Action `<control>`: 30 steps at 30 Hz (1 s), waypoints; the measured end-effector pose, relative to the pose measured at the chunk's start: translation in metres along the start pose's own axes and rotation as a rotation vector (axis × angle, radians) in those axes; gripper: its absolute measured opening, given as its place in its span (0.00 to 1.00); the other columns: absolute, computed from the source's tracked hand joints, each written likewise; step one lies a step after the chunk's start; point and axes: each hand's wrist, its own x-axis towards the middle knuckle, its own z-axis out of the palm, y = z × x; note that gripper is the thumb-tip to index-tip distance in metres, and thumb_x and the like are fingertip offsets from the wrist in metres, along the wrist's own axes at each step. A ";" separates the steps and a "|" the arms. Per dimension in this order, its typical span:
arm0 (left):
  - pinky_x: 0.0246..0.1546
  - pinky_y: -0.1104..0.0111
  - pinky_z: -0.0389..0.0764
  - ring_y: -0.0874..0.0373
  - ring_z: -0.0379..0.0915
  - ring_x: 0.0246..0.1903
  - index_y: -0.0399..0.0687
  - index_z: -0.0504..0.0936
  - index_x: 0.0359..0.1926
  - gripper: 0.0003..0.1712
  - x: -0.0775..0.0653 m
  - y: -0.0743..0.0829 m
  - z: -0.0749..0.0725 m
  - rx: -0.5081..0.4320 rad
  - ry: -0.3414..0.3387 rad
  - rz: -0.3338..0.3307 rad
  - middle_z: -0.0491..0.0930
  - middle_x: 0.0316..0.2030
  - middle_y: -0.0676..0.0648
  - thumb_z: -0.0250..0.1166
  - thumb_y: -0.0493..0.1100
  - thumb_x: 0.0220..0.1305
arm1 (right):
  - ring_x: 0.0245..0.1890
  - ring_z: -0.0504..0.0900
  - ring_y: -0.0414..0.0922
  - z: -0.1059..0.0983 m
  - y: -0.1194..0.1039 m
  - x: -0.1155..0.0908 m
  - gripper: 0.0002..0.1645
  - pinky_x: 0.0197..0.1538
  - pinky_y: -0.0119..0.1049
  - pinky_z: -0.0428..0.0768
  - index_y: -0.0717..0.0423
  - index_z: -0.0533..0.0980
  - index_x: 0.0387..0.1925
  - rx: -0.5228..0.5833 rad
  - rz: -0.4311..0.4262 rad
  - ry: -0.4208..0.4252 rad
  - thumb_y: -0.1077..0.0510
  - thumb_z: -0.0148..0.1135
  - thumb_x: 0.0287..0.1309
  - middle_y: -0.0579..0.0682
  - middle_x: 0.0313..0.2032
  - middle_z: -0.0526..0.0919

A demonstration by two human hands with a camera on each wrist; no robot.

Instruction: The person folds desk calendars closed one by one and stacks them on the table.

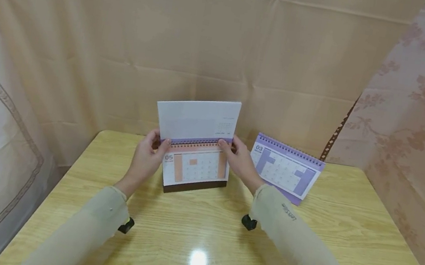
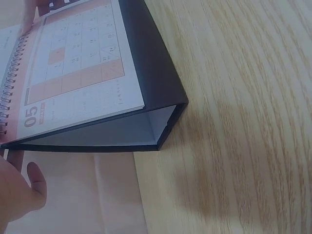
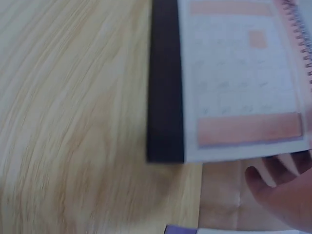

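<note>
A desk calendar (image 1: 200, 167) with an orange-trimmed page marked 05 stands on a dark base at the table's middle. Its turned-up pages (image 1: 198, 119) rise above the spiral binding, white with a purple strip at the bottom. My left hand (image 1: 146, 155) holds the binding's left end, thumb in front and fingers behind. At the right end my right hand (image 1: 242, 161) grips likewise, its thumb on the binding. The left wrist view shows the open triangular side of the dark base (image 2: 153, 58). In the right wrist view the page's orange bottom band (image 3: 249, 129) appears, slightly blurred.
A second desk calendar (image 1: 283, 168), purple and marked 03, stands tilted to the right, beside my right forearm. The wood-grain table (image 1: 180, 237) ends at a beige curtain (image 1: 192, 47) behind both calendars. A patterned curtain (image 1: 422, 136) hangs at the right.
</note>
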 end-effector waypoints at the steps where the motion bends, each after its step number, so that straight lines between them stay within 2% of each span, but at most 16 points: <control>1: 0.43 0.70 0.78 0.50 0.76 0.40 0.32 0.76 0.55 0.14 0.000 0.000 0.000 -0.002 0.000 -0.001 0.81 0.41 0.38 0.60 0.36 0.74 | 0.51 0.81 0.51 0.000 -0.002 0.000 0.26 0.55 0.48 0.79 0.50 0.73 0.65 0.008 0.003 -0.006 0.42 0.54 0.75 0.56 0.52 0.82; 5: 0.49 0.61 0.79 0.48 0.78 0.43 0.32 0.76 0.55 0.14 -0.002 0.001 0.000 0.004 0.003 0.015 0.82 0.41 0.37 0.61 0.35 0.73 | 0.52 0.80 0.53 -0.003 -0.010 -0.002 0.25 0.56 0.49 0.78 0.54 0.73 0.64 0.043 0.028 -0.022 0.45 0.55 0.75 0.58 0.53 0.81; 10: 0.55 0.53 0.77 0.46 0.78 0.47 0.33 0.75 0.58 0.16 -0.001 0.004 0.000 -0.011 0.010 0.080 0.82 0.43 0.37 0.61 0.36 0.73 | 0.59 0.77 0.55 -0.010 -0.019 -0.004 0.24 0.62 0.51 0.75 0.54 0.71 0.64 0.060 0.059 -0.014 0.47 0.55 0.76 0.58 0.58 0.79; 14: 0.56 0.54 0.76 0.48 0.77 0.48 0.37 0.74 0.61 0.18 -0.001 0.008 -0.002 -0.016 0.037 0.098 0.81 0.46 0.38 0.60 0.39 0.75 | 0.63 0.75 0.55 -0.015 -0.025 -0.004 0.24 0.64 0.53 0.73 0.53 0.71 0.65 0.062 0.059 -0.001 0.46 0.53 0.76 0.57 0.61 0.77; 18: 0.54 0.54 0.75 0.47 0.76 0.48 0.41 0.74 0.63 0.18 -0.003 0.016 -0.006 -0.006 0.060 0.081 0.81 0.49 0.38 0.57 0.40 0.77 | 0.60 0.76 0.55 -0.020 -0.030 -0.006 0.25 0.62 0.56 0.74 0.55 0.71 0.63 0.101 0.067 0.033 0.45 0.53 0.76 0.59 0.60 0.78; 23: 0.52 0.59 0.73 0.46 0.73 0.48 0.36 0.72 0.63 0.17 -0.011 0.041 -0.012 -0.019 0.056 0.043 0.78 0.50 0.33 0.53 0.38 0.79 | 0.56 0.77 0.56 -0.025 -0.032 -0.008 0.27 0.59 0.57 0.76 0.58 0.71 0.62 0.149 0.077 0.078 0.43 0.53 0.76 0.61 0.58 0.78; 26: 0.49 0.64 0.72 0.46 0.71 0.48 0.33 0.70 0.63 0.18 -0.016 0.054 -0.016 -0.041 0.045 0.014 0.76 0.50 0.32 0.50 0.39 0.80 | 0.58 0.76 0.56 -0.028 -0.031 -0.010 0.28 0.59 0.58 0.76 0.58 0.70 0.63 0.167 0.084 0.079 0.42 0.52 0.76 0.60 0.58 0.78; 30: 0.46 0.66 0.71 0.46 0.70 0.48 0.34 0.67 0.63 0.18 -0.014 0.046 -0.018 -0.081 0.041 0.003 0.73 0.50 0.32 0.49 0.40 0.81 | 0.57 0.76 0.58 -0.029 -0.031 -0.014 0.29 0.56 0.58 0.78 0.60 0.68 0.62 0.188 0.095 0.075 0.42 0.52 0.76 0.62 0.56 0.76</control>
